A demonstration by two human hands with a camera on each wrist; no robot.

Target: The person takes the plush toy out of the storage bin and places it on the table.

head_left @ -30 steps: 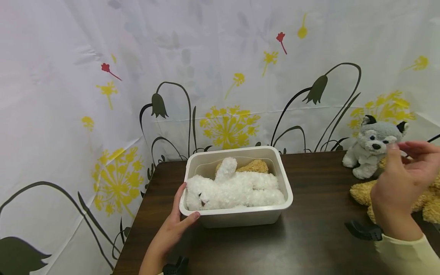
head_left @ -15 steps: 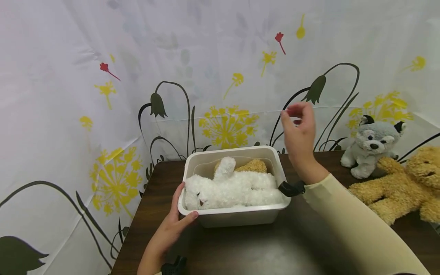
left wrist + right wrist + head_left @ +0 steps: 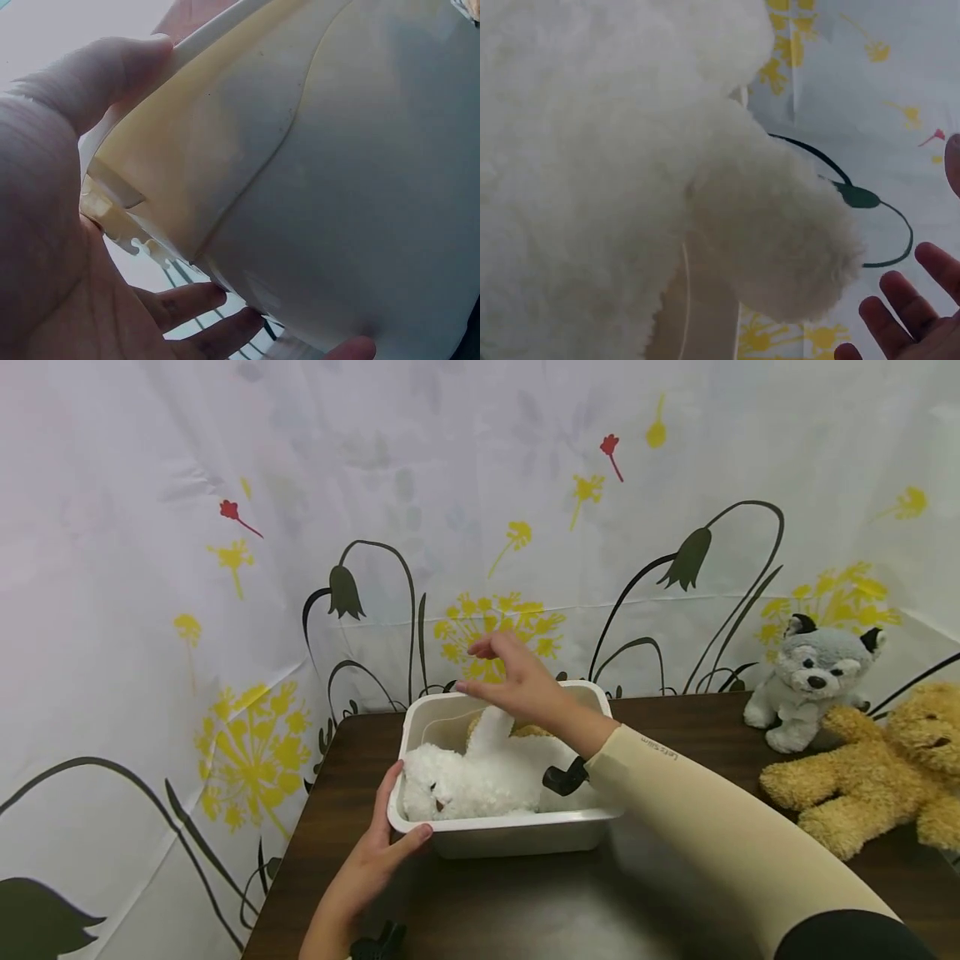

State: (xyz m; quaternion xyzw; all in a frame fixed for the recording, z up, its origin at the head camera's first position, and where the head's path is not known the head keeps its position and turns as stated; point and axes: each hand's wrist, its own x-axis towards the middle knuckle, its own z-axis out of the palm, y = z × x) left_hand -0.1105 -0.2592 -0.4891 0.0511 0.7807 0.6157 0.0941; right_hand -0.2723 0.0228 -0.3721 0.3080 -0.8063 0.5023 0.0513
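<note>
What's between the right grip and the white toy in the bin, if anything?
Nothing visible. In the head view, the right grip overlaps the rear edge of the bin; the right wrist view shows only open space between it and the white toy's raised limb.

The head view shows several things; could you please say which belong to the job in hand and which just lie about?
Probably the job's:
white bin, gripped by the left hand
white plush, lying inside it
golden plush, partly hidden there

Seemingly lying about:
grey husky plush, untouched
golden bear, untouched
</note>
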